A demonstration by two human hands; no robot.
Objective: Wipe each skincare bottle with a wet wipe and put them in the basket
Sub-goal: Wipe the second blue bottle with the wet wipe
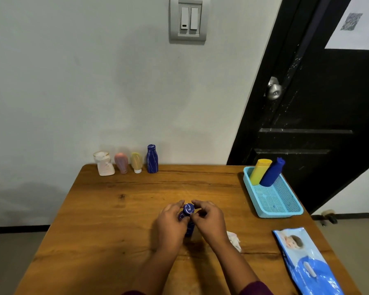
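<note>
left hand [170, 223] grip: curled round blue bottle [189, 209] | right hand [209, 220] grip: pinching its cap | crumpled wipe [234, 239] on bench [107, 220] beside right wrist

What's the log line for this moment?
left hand, right hand: grip marbled blue bottle | wipe: on table by right wrist | basket: yellow bottle, plain blue bottle | back row: four bottles waiting
</note>
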